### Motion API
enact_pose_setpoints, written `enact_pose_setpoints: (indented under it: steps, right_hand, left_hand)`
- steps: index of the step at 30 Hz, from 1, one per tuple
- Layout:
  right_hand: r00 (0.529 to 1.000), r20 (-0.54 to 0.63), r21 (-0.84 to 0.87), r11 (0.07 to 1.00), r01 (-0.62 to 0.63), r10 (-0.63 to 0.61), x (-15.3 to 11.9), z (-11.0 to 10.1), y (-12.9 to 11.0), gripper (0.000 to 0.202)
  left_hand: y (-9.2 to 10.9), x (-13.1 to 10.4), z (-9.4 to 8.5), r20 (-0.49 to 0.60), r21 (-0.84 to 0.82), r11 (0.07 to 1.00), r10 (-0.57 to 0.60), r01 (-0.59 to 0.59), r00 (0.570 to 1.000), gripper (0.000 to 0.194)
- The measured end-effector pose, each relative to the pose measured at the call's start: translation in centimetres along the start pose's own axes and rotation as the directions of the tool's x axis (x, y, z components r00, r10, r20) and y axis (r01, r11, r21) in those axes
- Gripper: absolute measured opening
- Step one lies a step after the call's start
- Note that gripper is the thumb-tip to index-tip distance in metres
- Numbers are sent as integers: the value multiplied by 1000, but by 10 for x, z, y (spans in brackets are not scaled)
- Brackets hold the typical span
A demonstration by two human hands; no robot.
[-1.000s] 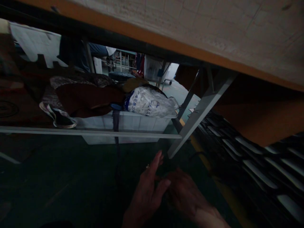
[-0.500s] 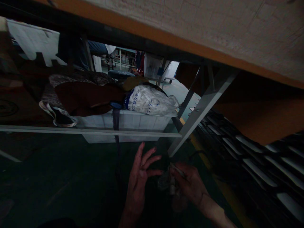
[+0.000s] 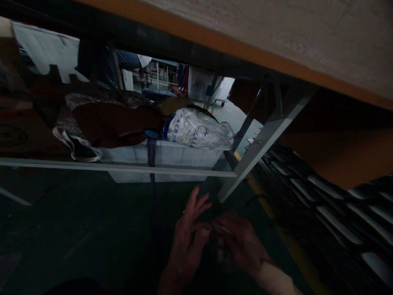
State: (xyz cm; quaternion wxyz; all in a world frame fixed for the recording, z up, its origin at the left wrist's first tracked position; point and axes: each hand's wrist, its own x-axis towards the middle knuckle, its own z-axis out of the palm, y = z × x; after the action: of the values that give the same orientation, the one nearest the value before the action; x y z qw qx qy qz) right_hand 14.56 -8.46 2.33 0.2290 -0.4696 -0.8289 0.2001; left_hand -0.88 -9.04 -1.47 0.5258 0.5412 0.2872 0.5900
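Note:
Low in the view, beneath the table, my two hands meet over the dark floor. My right hand (image 3: 242,237) is closed on a small pale thing (image 3: 223,252), too dark and blurred to name. My left hand (image 3: 186,241) is beside it, palm towards the right hand. Its thumb and one finger come together at the right fingertips, while the other fingers stretch upward. What they pinch, if anything, is hidden.
Ahead, a pale plastic bin (image 3: 184,157) holds brown cloth (image 3: 116,123) and a white printed plastic bag (image 3: 196,129). A metal crossbar (image 3: 175,170) and table leg (image 3: 260,143) stand before it. The tabletop (image 3: 276,37) hangs overhead; dark slatted racking (image 3: 331,221) is at right.
My left hand has moved right, and its thumb has swung across to meet a finger at the right hand. The right hand still grips the small pale thing. The view has shifted slightly.

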Motion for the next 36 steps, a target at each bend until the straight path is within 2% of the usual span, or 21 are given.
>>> enact_pose_setpoints:
  steps: [3,5,11,14,17,20,22,24,27,30,32,33,34,36]
  right_hand:
    - [990,-25,215,968,-132,141,2,-2,2,26]
    - [981,-51,296,941,-164,187,4,1,7,25]
    - [967,-157,167,970,-176,202,1,10,25,30]
    - [959,-180,169,967,-189,219,0,5,18,21]
    - [977,-196,61,995,-73,84,0,2,7,18]
    - [983,-182,-74,997,19,-32,1,3,3,22]
    - [986,-164,-17,1000,-25,22,1,2,1,22]
    - [981,-128,171,978,-122,145,2,0,-1,21]
    - [957,-73,475,853,-215,282,4,-1,-1,25]
    - [929,-42,633,729,-261,369,4,0,4,32]
    - [910,-31,651,699,-295,413,4,0,9,34]
    - [907,-43,633,714,-300,419,3,0,10,33]
    - [910,-64,595,748,-295,409,3,0,10,31]
    - [937,-121,459,856,-239,327,1,-2,7,23]
  left_hand:
    - [-4,2,3,-65,-189,982,0,-12,998,64]
    - [-6,3,5,-125,-289,957,-20,-17,992,67]
    - [0,10,4,-221,-620,785,-156,-15,963,80]
    - [-4,10,2,-207,-600,800,-136,-16,969,77]
    - [-13,6,5,-121,-439,898,-22,-34,992,68]
    - [-11,2,9,-85,-263,964,15,-37,996,67]
    - [-6,1,10,-95,-237,971,3,-25,995,67]
    - [-1,1,9,-84,-269,963,-13,-10,996,67]
    - [1,2,6,-73,-353,936,-24,-3,997,68]
    - [1,6,4,-123,-502,865,-61,-9,991,74]
    - [1,8,2,-143,-606,795,-118,7,983,79]
    - [2,9,1,-149,-634,773,-133,9,980,81]
    - [2,10,1,-150,-640,769,-138,10,979,81]
    - [2,9,1,-147,-579,815,-120,13,982,81]
